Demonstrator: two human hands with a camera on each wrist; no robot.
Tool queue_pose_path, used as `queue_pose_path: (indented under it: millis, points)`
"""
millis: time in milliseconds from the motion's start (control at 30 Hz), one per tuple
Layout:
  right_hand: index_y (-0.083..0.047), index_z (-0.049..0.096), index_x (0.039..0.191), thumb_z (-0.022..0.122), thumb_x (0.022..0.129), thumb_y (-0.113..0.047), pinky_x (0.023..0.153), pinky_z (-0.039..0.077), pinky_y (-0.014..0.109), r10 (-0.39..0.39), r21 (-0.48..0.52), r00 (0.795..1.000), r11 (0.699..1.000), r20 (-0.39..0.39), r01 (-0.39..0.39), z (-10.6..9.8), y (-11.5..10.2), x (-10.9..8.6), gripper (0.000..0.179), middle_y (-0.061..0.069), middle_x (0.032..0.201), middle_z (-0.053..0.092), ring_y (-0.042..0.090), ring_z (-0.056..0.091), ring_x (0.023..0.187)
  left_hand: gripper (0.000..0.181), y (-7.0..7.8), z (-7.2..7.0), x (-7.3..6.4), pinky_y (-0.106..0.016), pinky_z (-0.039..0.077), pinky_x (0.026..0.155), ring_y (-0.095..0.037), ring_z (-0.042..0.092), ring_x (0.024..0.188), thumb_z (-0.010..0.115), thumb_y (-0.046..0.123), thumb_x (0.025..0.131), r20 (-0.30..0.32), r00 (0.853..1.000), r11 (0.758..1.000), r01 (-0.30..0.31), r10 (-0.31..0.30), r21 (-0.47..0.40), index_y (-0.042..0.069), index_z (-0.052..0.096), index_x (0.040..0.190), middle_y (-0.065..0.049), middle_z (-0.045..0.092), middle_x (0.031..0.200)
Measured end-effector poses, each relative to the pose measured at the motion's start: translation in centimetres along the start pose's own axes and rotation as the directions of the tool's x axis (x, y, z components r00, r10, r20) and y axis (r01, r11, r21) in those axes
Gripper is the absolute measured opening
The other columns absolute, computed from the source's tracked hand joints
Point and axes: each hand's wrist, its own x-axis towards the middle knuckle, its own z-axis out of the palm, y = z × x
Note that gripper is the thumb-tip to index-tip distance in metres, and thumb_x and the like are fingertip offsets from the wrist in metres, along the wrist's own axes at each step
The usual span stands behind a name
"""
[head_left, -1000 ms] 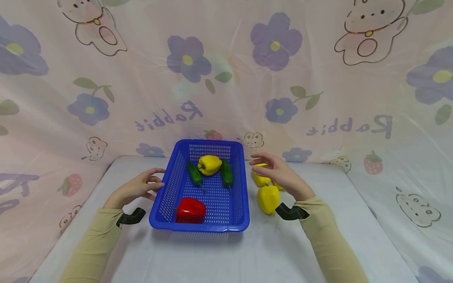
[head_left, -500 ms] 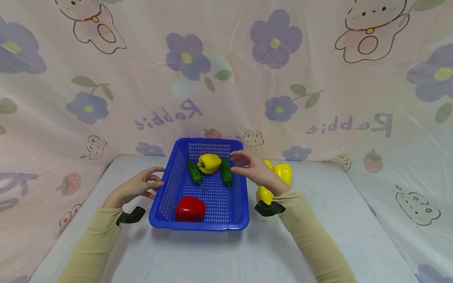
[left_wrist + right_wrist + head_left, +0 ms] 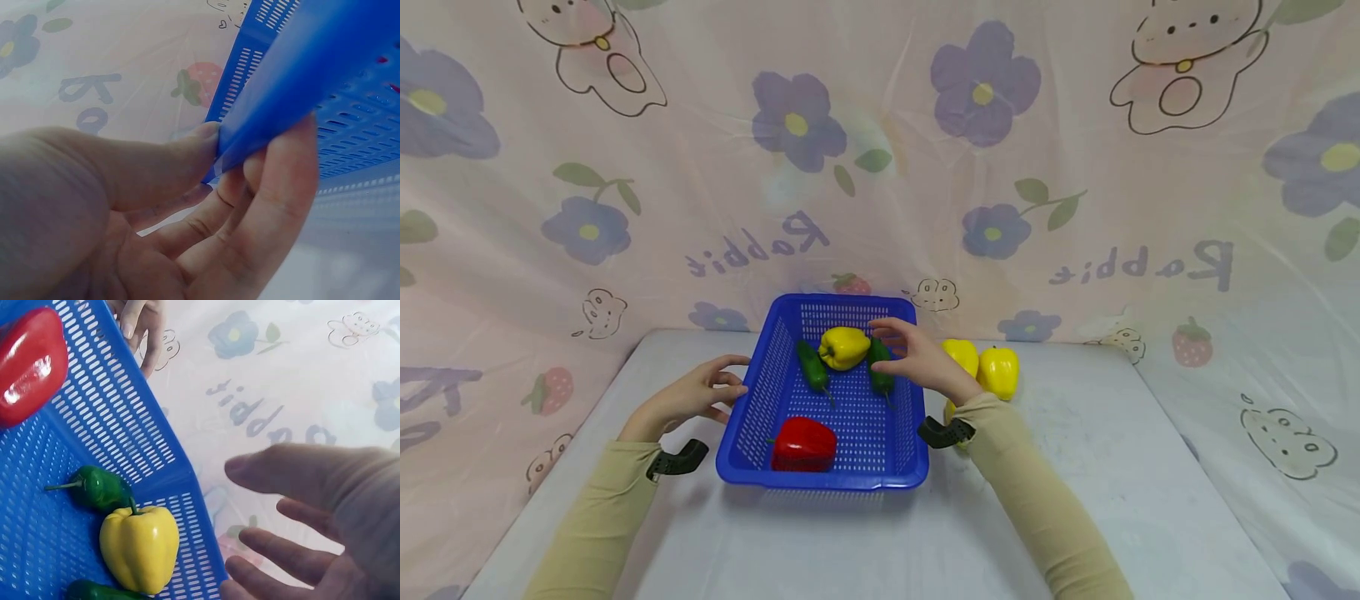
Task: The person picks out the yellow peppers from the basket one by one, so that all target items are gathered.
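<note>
My left hand [image 3: 688,396] grips the left rim of a blue perforated plastic basket [image 3: 822,481]; in the left wrist view its thumb and fingers lie on either side of the rim [image 3: 269,94]. Inside the basket are a red bell pepper [image 3: 805,444] near the front, a yellow bell pepper [image 3: 844,348] further back, and a green pepper [image 3: 812,367] to its left. Over the basket's right side hovers my right hand [image 3: 921,358], holding nothing, fingers spread apart from the thumb. In the head view it partly hides a second green pepper [image 3: 881,385].
To the right of the basket, two yellow bell peppers [image 3: 999,372] [image 3: 960,354] sit side by side on the white table [image 3: 1120,467]. A third yellow pepper [image 3: 951,412] is mostly hidden by the right wrist. A patterned curtain [image 3: 880,208] hangs behind.
My right hand has moved left, from above the yellow peppers on the table to over the basket's right side. The left hand and the basket stay where they were.
</note>
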Motion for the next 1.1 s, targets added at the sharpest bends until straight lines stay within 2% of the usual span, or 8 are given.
queue_pose_path:
  millis: [133,367,567,833,1100]
  points:
    - [-0.009,0.046,0.139,0.073,0.084,-0.007,0.105,0.037,0.046,-0.013,-0.039,1.0,0.999,0.025,0.014,0.3,0.3,0.7,0.061,0.012,0.136,0.05,0.029,0.047,0.124,0.061,-0.1,0.0,0.0,-0.043,0.058,0.071,-0.027,0.063,0.085,0.056,0.015,0.098,0.001,1.0,1.0,-0.001,0.001,0.003,0.0,0.023,0.146,-0.019,0.055,0.1]
    - [-0.007,0.044,0.141,0.074,0.084,-0.009,0.108,0.034,0.043,-0.018,-0.094,0.997,0.995,0.079,0.026,1.0,0.8,1.5,0.064,0.014,0.139,0.047,0.03,0.045,0.127,0.06,0.0,0.0,0.0,-0.043,0.057,0.071,-0.027,0.062,0.085,0.056,0.015,0.098,-0.002,1.0,1.0,0.0,0.0,0.008,0.0,0.023,0.146,-0.019,0.055,0.1]
    - [-0.004,0.043,0.141,0.073,0.084,-0.009,0.107,0.035,0.045,-0.013,-0.071,0.995,0.997,0.102,0.02,1.6,1.0,2.3,0.064,0.02,0.141,0.045,0.038,0.041,0.129,0.059,0.0,0.1,0.0,-0.043,0.057,0.071,-0.027,0.062,0.086,0.055,0.014,0.098,-0.004,1.0,1.0,0.007,-0.007,0.005,0.0,0.023,0.146,-0.019,0.055,0.1]
    - [0.0,0.042,0.14,0.072,0.084,-0.005,0.105,0.035,0.051,0.02,-0.034,0.994,0.999,0.108,-0.017,2.0,1.0,3.7,0.063,0.022,0.14,0.045,0.039,0.042,0.128,0.06,0.0,-0.1,0.1,-0.043,0.058,0.07,-0.028,0.062,0.085,0.055,0.014,0.098,0.011,1.0,1.0,-0.003,0.003,-0.026,0.0,0.022,0.147,-0.019,0.053,0.1]
    - [0.001,0.044,0.139,0.073,0.083,-0.006,0.104,0.037,0.051,0.052,0.02,0.995,0.998,0.084,-0.054,2.6,1.4,4.8,0.063,0.022,0.138,0.045,0.04,0.044,0.125,0.06,-0.2,-0.1,0.1,-0.043,0.057,0.071,-0.028,0.062,0.085,0.055,0.014,0.098,0.011,1.0,1.0,-0.002,0.003,-0.027,0.001,0.022,0.147,-0.019,0.054,0.1]
